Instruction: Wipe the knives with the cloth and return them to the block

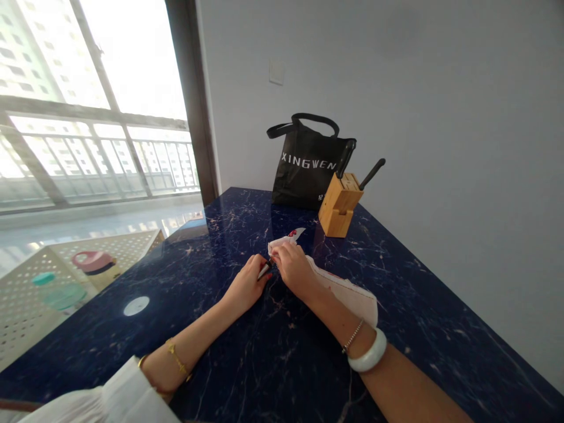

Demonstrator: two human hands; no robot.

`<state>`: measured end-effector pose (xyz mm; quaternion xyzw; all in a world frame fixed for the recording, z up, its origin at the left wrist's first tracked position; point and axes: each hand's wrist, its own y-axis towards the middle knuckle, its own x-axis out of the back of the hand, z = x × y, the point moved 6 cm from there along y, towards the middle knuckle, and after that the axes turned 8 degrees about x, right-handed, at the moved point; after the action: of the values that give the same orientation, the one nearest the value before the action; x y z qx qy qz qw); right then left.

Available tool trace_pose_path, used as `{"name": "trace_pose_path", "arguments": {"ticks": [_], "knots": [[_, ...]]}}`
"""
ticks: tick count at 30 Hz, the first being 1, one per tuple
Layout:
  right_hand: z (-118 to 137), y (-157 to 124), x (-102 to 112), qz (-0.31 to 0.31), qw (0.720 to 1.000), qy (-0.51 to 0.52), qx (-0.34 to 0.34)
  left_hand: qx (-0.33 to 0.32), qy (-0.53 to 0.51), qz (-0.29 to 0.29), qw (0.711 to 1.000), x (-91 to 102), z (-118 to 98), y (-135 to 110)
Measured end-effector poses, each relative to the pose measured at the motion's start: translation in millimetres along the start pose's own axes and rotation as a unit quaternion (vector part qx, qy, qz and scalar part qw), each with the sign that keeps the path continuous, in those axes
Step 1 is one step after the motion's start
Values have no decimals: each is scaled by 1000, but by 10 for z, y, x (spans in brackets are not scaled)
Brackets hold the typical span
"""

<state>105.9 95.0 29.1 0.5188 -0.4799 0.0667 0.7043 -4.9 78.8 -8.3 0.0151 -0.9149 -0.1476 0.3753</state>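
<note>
Over the dark blue table, my left hand [249,283] is closed around the handle of a knife [301,232]. The blade points away from me, and its pale tip shows beyond the cloth. My right hand [291,267] pinches a white cloth [352,292] with red marks against the knife's blade. Part of the cloth is bunched around the blade, while the rest trails to the right under my right forearm. My fingers and the cloth hide the middle of the blade.
A wooden knife block [338,208] with black-handled tools stands behind my hands, in front of a black tote bag [304,167]. A round white disc [136,305] lies on the marble-patterned table [198,364]. Left of the table, a perforated basket [26,305] holds a pink-lidded bottle [97,267] and a teal-capped bottle [59,294].
</note>
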Motion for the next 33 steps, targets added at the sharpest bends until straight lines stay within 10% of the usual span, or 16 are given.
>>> {"name": "trace_pose_path", "arguments": {"ticks": [33], "knots": [[71,-18,-35,22,999,27,-9,94,-79,-24,992,32,80,31]]}}
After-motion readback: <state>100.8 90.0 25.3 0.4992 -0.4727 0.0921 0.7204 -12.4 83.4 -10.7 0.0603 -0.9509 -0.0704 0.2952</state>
